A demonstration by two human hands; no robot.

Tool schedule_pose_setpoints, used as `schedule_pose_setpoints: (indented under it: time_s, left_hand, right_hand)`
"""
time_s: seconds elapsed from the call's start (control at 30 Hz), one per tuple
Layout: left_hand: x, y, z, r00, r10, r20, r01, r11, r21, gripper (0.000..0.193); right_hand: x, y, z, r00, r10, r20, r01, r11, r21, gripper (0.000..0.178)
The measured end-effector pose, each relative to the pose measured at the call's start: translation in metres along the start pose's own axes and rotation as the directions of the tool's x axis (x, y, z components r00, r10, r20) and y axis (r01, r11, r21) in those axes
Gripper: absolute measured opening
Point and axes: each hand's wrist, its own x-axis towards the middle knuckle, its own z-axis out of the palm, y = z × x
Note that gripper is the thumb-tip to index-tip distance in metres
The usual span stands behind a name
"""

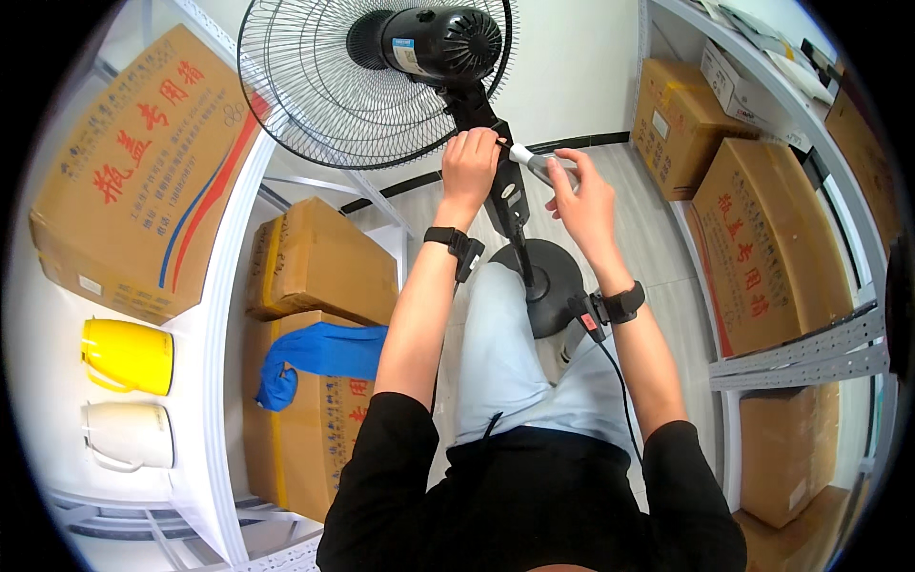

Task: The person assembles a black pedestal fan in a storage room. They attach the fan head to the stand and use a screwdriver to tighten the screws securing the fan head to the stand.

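Note:
In front of me stands a black pedestal fan, its motor housing (443,43) at the top and its wire cage (324,86) facing left. My left hand (469,167) is closed at the fan's neck (510,186), its fingertips largely hidden. In my right hand (583,200) is a white and grey screwdriver (524,154), held between thumb and fingers. Its tip points left at the neck, close to my left fingers; whether it touches a screw cannot be made out. The round black base (553,310) rests on the floor by my legs.
Metal shelving flanks me on both sides. Cardboard boxes stand at left (143,181) and right (772,243). A yellow jug (129,356) and a white jug (129,435) sit on the left shelf. Blue cloth (324,351) lies over a lower box. A cable (620,381) hangs from my right wrist strap.

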Motion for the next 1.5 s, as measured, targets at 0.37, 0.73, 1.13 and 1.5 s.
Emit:
schedule_pose_setpoints:
  time_s: [0.37,0.73,1.13,1.5]
  left_hand:
    - [0.002,-0.008,-0.006,0.997,0.071,0.020,-0.071,0.997,-0.018,0.015]
    - [-0.001,0.007,0.002,0.997,0.080,-0.011,-0.080,0.997,-0.013,0.026]
    - [-0.001,0.025,0.009,0.980,-0.145,-0.135,0.134,0.987,-0.086,0.015]
    - [-0.017,0.036,0.011,0.391,-0.668,0.633,0.531,-0.398,-0.748,0.018]
  right_hand:
    - [-0.007,0.003,0.008,0.925,-0.352,-0.143,0.330,0.930,-0.159,0.041]
    - [0.003,0.013,0.003,0.938,-0.331,-0.103,0.318,0.940,-0.124,0.038]
    - [0.005,0.018,0.004,0.998,0.025,-0.059,-0.015,0.987,0.158,0.030]
    - [-0.004,0.017,-0.016,0.984,-0.124,-0.130,0.126,0.992,0.009,0.021]
